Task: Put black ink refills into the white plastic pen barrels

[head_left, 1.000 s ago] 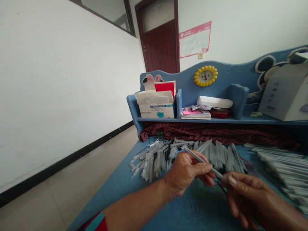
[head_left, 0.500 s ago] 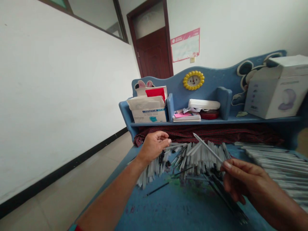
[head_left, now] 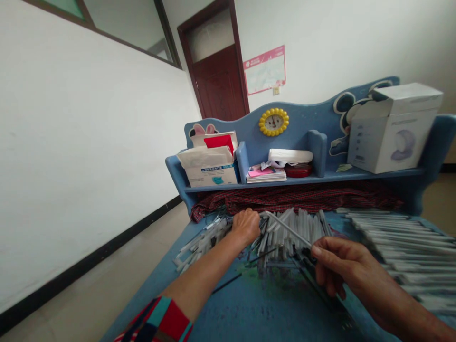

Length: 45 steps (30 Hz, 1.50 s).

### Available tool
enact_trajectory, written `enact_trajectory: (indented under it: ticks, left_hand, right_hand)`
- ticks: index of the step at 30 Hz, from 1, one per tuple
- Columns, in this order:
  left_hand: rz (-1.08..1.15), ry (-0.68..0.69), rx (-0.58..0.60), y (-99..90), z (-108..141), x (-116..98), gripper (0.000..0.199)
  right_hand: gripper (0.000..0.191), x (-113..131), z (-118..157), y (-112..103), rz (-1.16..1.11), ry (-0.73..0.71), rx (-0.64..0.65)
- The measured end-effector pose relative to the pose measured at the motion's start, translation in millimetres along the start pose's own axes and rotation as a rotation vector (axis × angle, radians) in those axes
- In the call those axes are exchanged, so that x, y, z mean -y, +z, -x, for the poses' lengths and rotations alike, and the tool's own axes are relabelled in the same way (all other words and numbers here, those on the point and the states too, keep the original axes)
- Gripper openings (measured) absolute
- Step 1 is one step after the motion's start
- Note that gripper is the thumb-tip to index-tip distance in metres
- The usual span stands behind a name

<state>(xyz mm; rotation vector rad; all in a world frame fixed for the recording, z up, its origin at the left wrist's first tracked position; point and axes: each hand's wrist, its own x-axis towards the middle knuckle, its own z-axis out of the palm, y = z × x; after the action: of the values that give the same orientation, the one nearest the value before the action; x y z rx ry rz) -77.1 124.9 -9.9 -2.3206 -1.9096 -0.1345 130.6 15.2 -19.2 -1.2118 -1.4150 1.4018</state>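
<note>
Left hand (head_left: pixel 246 227) has dropped to the translucent plastic-tube heap (head_left: pixel 315 225), fingers hidden, can't tell grip; right hand (head_left: pixel 338 263) pinches the near end of a slim clear plastic barrel (head_left: pixel 290 231), likely light, stiff, slick, best held mid-length.

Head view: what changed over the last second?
The left hand let go of the pen and moved left and forward to the tube pile; its fingertips are hidden, so any new grip can't be told. The camera turned right. Unchanged: the right hand holds the pen; the clock and box keep their places.
</note>
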Motion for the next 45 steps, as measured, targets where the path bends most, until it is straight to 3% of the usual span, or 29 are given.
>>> enact_trajectory:
  ticks: [12,21,26,31,33,40,45]
  left_hand:
    - [-0.135,0.011,-0.024,-5.0,2.4,5.6,0.026]
    - [-0.011,0.002,-0.038,-37.7,23.6,27.4,0.017]
    - [0.245,0.041,0.03,-46.5,40.0,37.3,0.008]
    - [1.029,0.029,0.173,-43.6,56.7,33.8,0.013]
    - [1.169,0.013,0.176,-42.7,60.4,31.2,0.014]
    - [1.275,0.026,0.143,-39.9,62.3,29.1,0.016]
    - [1.321,0.035,0.205,-36.3,63.0,29.9,0.017]
  right_hand:
    - [0.033,4.8,0.8,-0.2,0.011,-0.006,-0.002]
    - [0.033,-1.9,0.9,1.8,0.073,-0.005,0.004]
    - [0.028,-9.2,-1.1,2.4,0.159,-0.084,0.012]
    - [0.025,-15.7,-3.4,2.4,0.241,-0.141,-0.006]
    - [0.025,-16.5,-3.6,2.3,0.268,-0.149,-0.021]
    - [0.025,-17.4,-2.6,1.8,0.323,-0.146,-0.026]
    - [0.026,-16.0,0.0,3.7,0.33,-0.135,0.006]
